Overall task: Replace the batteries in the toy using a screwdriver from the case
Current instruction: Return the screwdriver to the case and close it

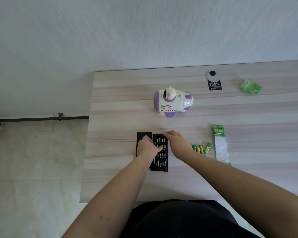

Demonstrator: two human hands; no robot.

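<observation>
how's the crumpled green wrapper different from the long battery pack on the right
The green wrapper is scrunched into a ball; the battery pack lies flat and stretched out. The wrapper sits far back near the round desk cap; the pack lies closer, beside the loose batteries. The wrapper is all green; the pack is mostly clear with a green top.

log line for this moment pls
stage: picking tool | left hand: fingers on bit tray | right hand: steadies tray's far end | toy: untouched | batteries: loose on table

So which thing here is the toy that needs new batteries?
On the pale wooden desk, look past the open black screwdriver bit case toward the wall. The toy stands there alone: a white and purple plastic figure, the only rounded, coloured body near the middle.
</observation>
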